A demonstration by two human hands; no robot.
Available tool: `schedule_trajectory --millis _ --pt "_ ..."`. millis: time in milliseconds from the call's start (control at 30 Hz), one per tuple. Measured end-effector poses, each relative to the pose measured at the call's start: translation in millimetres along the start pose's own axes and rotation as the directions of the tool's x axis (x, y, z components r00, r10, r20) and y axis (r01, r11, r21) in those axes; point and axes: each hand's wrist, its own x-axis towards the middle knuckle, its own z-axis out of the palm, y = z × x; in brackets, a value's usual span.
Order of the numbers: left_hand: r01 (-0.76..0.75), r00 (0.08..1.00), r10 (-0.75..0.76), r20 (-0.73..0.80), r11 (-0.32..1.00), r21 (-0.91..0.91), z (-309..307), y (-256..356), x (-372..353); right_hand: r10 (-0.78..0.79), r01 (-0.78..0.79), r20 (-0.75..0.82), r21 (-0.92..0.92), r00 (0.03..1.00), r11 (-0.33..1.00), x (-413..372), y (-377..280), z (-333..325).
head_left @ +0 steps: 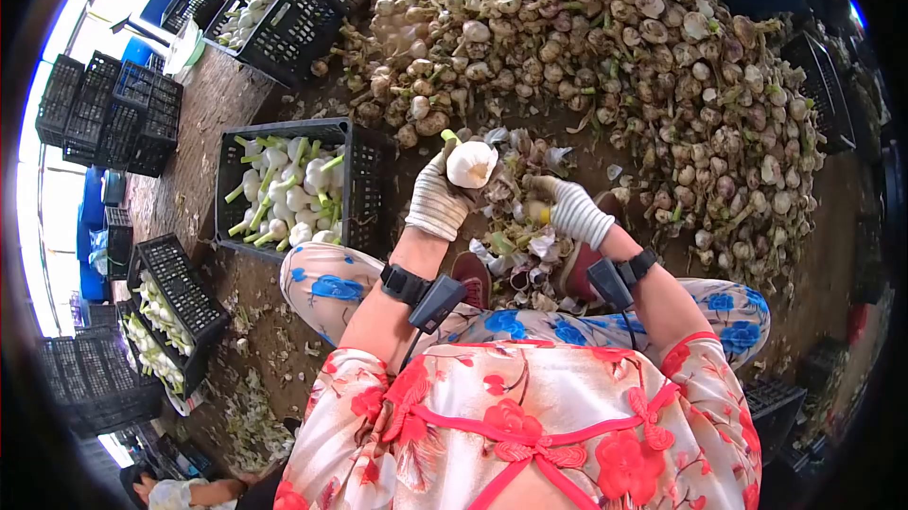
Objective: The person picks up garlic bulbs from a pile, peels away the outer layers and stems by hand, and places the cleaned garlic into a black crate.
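Note:
My left hand (pixel 440 196), in a striped glove with dark fingertips, is closed around a white garlic bulb (pixel 471 165) with a short green stem. To its right my right hand (pixel 572 211), gloved the same way, has its fingers curled around something with a yellow part, mostly hidden; I cannot make out what it is. The two hands are apart. Below and between them, peeled skins and trimmings (pixel 520 250) lie on the ground between my shoes. A black crate (pixel 348 184) of cleaned bulbs with green stems stands left of my left hand.
A large heap of uncleaned garlic (pixel 605 65) spreads ahead and to the right. Another filled crate (pixel 303 27) stands at upper left, more crates (pixel 184 283) at lower left, and stacked crates (pixel 109 113) beyond. Part of another person (pixel 203 493) shows at bottom left.

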Motion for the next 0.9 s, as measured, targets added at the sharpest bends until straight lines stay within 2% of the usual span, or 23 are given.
schedule_trajectory --millis 67,133,167,233,300,333,367,400,433,467,500,533,567,600,633,667,700,733,767,800,833,867,900 --pt "0.034 0.999 -0.034 0.030 0.999 0.021 5.1 -3.0 -2.7 0.103 -0.103 0.005 0.103 0.995 0.989 -9.2 -54.0 -6.5" --pt "0.071 0.996 -0.071 -0.051 0.997 0.011 6.1 -4.7 -2.7 -0.029 0.073 -0.244 0.170 0.969 0.983 -16.4 -93.5 -0.5" --pt "0.089 0.992 -0.088 -0.093 0.996 0.005 5.1 -5.4 -3.3 -0.261 0.315 -0.439 0.054 0.860 0.948 -12.4 -93.4 11.0" --pt "0.132 0.987 -0.123 -0.100 0.987 0.087 -0.7 -5.6 -4.6 -0.350 0.448 -0.483 0.100 0.802 0.888 -1.1 -90.7 28.4" --pt "0.018 0.995 -0.006 -0.095 0.992 0.122 -3.5 -13.5 -0.3 -0.422 0.431 -0.346 -0.052 0.838 0.901 -8.0 -102.5 36.1" --pt "0.015 0.980 0.015 -0.199 0.989 0.150 -3.0 -9.9 0.8 -0.537 0.493 -0.128 -0.266 0.833 0.828 -21.5 -112.0 36.9" --pt "-0.028 0.944 0.069 -0.324 0.991 0.128 6.1 -8.1 -1.8 -0.643 0.650 0.101 -0.149 0.759 0.745 -27.0 -104.3 48.5" --pt "-0.106 0.944 0.207 -0.258 0.928 0.356 -4.1 -2.1 -4.2 -0.542 0.572 0.225 -0.099 0.810 0.814 -32.8 -98.3 49.4" --pt "-0.187 0.935 0.270 -0.231 0.927 0.326 -10.5 15.9 -4.1 -0.435 0.484 0.356 -0.059 0.827 0.873 -34.7 -92.8 48.5" --pt "-0.311 0.943 0.330 0.035 0.845 0.436 -51.8 49.2 7.8 -0.380 0.444 0.308 -0.174 0.872 0.879 -26.2 -74.9 37.9" --pt "-0.408 0.897 0.441 -0.023 0.847 0.342 -53.3 82.2 -1.9 -0.336 0.386 0.238 -0.212 0.911 0.898 -13.1 -45.1 21.3" --pt "-0.505 0.836 0.541 -0.095 0.825 0.255 -47.7 110.5 -17.0 -0.207 0.230 0.103 -0.341 0.973 0.911 -5.8 -24.1 -3.9" --pt "-0.616 0.718 0.660 -0.220 0.750 0.241 -31.5 129.8 -34.1 -0.235 0.170 -0.127 -0.386 0.964 0.907 -6.8 -7.3 -33.5" --pt "-0.682 0.631 0.745 -0.217 0.666 0.304 -11.5 136.0 -53.3 0.132 -0.273 -0.307 -0.476 0.942 0.836 1.3 22.7 -56.5" --pt "-0.778 0.534 0.797 -0.282 0.594 0.206 -13.6 145.5 -60.6 0.111 -0.360 -0.504 -0.429 0.857 0.828 -9.2 43.5 -77.0" --pt "-0.769 0.534 0.750 -0.390 0.623 0.147 -14.7 145.5 -65.3 0.213 -0.485 -0.536 -0.439 0.817 0.756 -13.5 76.5 -92.3" --pt "-0.763 0.528 0.692 -0.492 0.641 0.083 -15.5 146.3 -68.3 0.364 -0.563 -0.447 -0.482 0.817 0.671 -21.4 96.6 -101.4" --pt "-0.728 0.564 0.706 -0.428 0.670 0.145 -16.8 138.9 -65.3 0.351 -0.532 -0.404 -0.557 0.845 0.638 -24.9 128.5 -99.4" --pt "-0.694 0.599 0.713 -0.365 0.690 0.207 -16.9 123.9 -59.1 0.448 -0.521 -0.285 -0.611 0.847 0.596 -28.8 123.9 -101.1" --pt "-0.675 0.559 0.698 -0.447 0.696 0.243 -11.9 109.0 -48.5 0.415 -0.469 -0.253 -0.661 0.874 0.586 -30.3 136.1 -98.8" --pt "-0.578 0.665 0.608 -0.434 0.787 0.216 -18.4 102.5 -40.8 0.382 -0.417 -0.221 -0.707 0.897 0.571 -31.2 151.6 -98.5" --pt "-0.547 0.687 0.625 -0.370 0.781 0.303 -2.1 79.4 -35.0 0.373 -0.406 -0.215 -0.714 0.902 0.570 -29.5 155.9 -101.2" --pt "-0.478 0.780 0.536 -0.323 0.843 0.246 -1.6 69.3 -26.3 0.399 -0.450 -0.249 -0.690 0.883 0.567 -28.7 158.6 -103.0"
